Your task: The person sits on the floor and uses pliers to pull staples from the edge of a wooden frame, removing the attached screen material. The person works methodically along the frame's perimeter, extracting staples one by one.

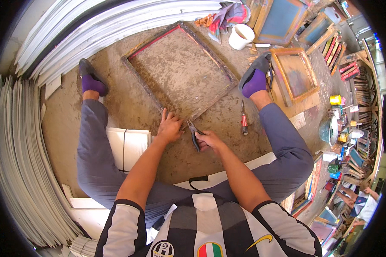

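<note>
An old, stained wooden frame (138, 81) without a panel lies on the concrete floor between my feet, one corner toward me. My left hand (170, 127) rests on that near corner, its fingers on the wood. In my right hand (208, 141) is a pair of pliers (194, 133) with dark handles, my fingers wrapped round them. The jaws point up to the same corner; whether they grip something there is too small to tell. A screwdriver (244, 123) with a red and black handle lies to the right of my right hand.
Tall stacks of pale sheets (21, 162) line the left and far sides. A white bucket (241, 37) and crumpled cloth (227, 20) sit at the far right. Near my right foot lies a smaller screen frame (315, 81). Shelves with jars stand right, where another person (364, 205) appears.
</note>
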Motion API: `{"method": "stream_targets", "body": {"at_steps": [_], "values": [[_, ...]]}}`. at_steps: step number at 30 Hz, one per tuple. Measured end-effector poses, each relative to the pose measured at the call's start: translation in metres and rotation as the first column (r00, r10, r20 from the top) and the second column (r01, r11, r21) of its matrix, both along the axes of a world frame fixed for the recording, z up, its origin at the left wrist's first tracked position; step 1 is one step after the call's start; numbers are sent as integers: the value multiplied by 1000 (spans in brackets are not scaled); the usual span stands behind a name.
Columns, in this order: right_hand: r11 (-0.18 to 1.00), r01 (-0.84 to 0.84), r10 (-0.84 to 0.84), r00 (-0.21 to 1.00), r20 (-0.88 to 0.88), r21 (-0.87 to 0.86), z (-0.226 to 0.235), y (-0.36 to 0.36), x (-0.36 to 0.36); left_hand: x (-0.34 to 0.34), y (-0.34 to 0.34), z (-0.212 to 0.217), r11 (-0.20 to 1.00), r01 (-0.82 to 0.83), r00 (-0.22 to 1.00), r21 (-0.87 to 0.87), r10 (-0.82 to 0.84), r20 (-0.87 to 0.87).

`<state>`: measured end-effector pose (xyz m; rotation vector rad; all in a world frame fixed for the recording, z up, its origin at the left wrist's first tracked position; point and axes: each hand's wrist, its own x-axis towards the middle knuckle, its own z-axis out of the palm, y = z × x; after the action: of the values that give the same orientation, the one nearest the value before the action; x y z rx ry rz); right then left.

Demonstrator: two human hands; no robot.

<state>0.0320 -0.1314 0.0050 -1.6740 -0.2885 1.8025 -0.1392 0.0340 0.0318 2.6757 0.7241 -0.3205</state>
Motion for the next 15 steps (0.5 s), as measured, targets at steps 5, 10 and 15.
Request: {"method": "stream_targets", "body": {"at_steps": [5, 10, 15], "values": [[995, -78, 77, 997, -9, -69, 6, 12, 4, -9, 1, -6, 1000, -19, 998, 5, 19, 64], [972, -221, 222, 975, 11, -83, 6, 23, 24, -17, 2, -10, 995, -103, 961, 5, 98, 259], [928, -354, 359, 933, 26, -115, 26, 50, 39, -15, -2, -9, 980, -197, 935, -11, 191, 299]]}}
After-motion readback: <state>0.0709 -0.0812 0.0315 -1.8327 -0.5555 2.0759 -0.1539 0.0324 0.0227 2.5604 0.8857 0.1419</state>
